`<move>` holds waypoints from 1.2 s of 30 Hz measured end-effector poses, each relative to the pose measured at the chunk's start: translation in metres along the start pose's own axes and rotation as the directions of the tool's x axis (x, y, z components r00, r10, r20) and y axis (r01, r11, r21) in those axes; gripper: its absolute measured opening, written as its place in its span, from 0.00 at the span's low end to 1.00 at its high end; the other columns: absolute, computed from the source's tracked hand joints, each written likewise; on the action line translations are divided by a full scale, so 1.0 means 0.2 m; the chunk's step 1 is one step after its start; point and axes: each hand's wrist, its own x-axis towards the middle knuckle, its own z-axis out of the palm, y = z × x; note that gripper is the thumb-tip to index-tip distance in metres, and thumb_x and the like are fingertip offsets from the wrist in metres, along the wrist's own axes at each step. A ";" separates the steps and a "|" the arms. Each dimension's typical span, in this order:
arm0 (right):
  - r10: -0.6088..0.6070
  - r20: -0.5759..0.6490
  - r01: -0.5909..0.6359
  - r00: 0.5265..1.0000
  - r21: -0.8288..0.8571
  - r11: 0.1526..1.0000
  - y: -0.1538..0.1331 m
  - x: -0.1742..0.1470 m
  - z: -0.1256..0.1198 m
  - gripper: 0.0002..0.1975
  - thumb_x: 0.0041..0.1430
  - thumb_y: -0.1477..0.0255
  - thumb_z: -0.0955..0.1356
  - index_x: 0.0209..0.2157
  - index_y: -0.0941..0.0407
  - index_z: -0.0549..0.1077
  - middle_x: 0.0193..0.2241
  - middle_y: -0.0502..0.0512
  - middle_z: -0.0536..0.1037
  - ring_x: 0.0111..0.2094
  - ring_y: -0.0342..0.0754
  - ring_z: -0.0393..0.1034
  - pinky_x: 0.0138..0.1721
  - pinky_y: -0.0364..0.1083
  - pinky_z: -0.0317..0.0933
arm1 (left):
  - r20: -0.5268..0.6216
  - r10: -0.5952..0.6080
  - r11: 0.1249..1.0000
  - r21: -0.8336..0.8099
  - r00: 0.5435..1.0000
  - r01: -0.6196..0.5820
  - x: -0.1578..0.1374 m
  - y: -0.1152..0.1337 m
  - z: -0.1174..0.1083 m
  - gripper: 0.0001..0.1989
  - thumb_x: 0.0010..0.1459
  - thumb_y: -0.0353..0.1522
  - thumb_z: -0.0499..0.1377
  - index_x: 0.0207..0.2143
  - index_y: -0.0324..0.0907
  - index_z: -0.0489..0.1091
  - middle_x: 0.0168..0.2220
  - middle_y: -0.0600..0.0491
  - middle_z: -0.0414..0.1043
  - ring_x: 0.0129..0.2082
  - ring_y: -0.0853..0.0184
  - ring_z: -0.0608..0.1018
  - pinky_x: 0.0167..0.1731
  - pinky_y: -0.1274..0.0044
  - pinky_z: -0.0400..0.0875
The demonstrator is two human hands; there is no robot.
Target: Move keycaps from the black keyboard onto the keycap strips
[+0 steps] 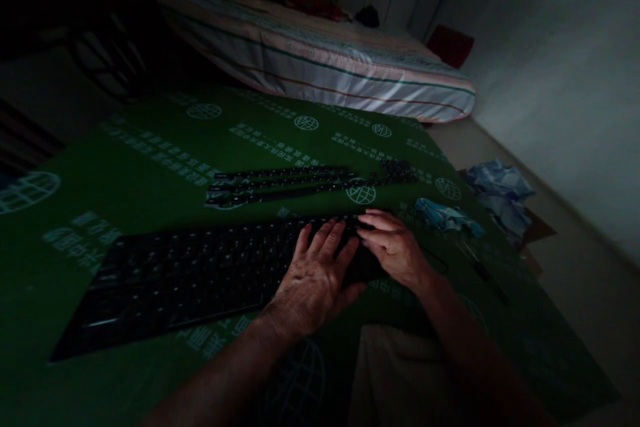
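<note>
A black keyboard [190, 273] lies at a slant on the green table. My left hand [320, 273] rests palm down across its right part, fingers spread over the keys. Beside it, my right hand [393, 247] bends over the keyboard's right end with thumb and fingers drawn together. Whatever sits between those fingertips is hidden and too dark to name. Behind the keyboard, several small black keycaps [280, 183] are lined up in rows. A loose heap of black pieces, apparently more keycaps [397, 170], lies at the right of the rows.
Right of my hands are a crumpled blue wrapper [447, 217] and a thin dark tool [485, 270]. Crumpled blue-white plastic [500, 190] lies beyond the right edge of the green tablecloth [150, 167]. A bed [320, 67] stands behind; the room is dim.
</note>
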 end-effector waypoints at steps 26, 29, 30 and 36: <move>0.010 -0.004 -0.010 1.000 0.017 1.000 0.01 0.00 0.02 0.10 0.58 0.77 0.65 0.37 0.55 0.78 0.44 0.58 0.77 0.51 0.50 0.67 0.51 0.51 0.65 | 0.029 -0.015 1.000 0.002 0.999 0.015 0.01 0.00 0.01 0.31 0.54 0.48 0.57 0.57 0.44 0.61 0.61 0.40 0.55 0.61 0.49 0.58 0.57 0.53 0.48; 0.010 0.004 -0.010 1.000 -0.004 1.000 -0.01 0.00 0.01 0.11 0.58 0.77 0.64 0.37 0.55 0.78 0.44 0.57 0.77 0.51 0.50 0.67 0.51 0.52 0.65 | 0.033 -0.016 1.000 0.006 0.999 0.015 0.01 0.00 0.00 0.31 0.54 0.47 0.57 0.57 0.44 0.61 0.62 0.40 0.55 0.61 0.49 0.58 0.57 0.53 0.48; 0.009 0.013 -0.008 1.000 -0.027 1.000 -0.02 0.00 0.01 0.11 0.59 0.78 0.64 0.38 0.55 0.78 0.44 0.58 0.77 0.51 0.50 0.67 0.52 0.52 0.65 | 0.033 -0.015 1.000 0.007 0.999 0.014 0.02 0.00 0.00 0.31 0.54 0.47 0.57 0.57 0.44 0.61 0.62 0.40 0.55 0.61 0.49 0.57 0.57 0.53 0.48; -0.014 0.102 0.039 0.995 -0.240 0.970 -0.10 -0.01 -0.01 0.16 0.57 0.81 0.62 0.45 0.58 0.75 0.48 0.60 0.75 0.55 0.55 0.62 0.55 0.57 0.59 | 0.042 -0.006 1.000 0.013 0.999 0.005 0.01 0.00 0.00 0.30 0.55 0.47 0.56 0.57 0.44 0.61 0.62 0.39 0.55 0.61 0.49 0.57 0.57 0.52 0.49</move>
